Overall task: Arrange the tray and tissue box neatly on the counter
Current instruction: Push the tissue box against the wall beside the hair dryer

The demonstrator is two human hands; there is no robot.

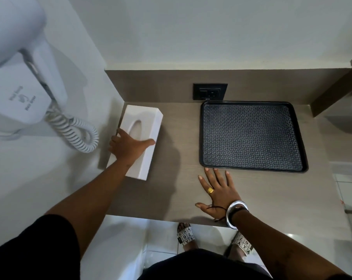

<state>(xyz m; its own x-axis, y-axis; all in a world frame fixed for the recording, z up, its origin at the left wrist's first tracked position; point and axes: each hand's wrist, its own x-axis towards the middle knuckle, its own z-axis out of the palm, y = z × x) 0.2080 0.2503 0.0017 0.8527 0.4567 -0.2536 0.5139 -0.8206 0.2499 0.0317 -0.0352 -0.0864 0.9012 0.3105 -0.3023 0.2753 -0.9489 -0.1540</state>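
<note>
A white tissue box with an oval slot lies at the counter's left end, against the white side wall. My left hand spans its top, fingers over the left edge and thumb on the right edge. A black rectangular tray with a patterned floor sits flat at the back right of the grey counter. My right hand rests flat on the counter with fingers spread, fingertips just short of the tray's front left rim.
A wall-mounted white hair dryer with a coiled cord hangs on the left wall beside the box. A black power socket sits in the backsplash behind the tray. My sandalled feet show below the counter's front edge.
</note>
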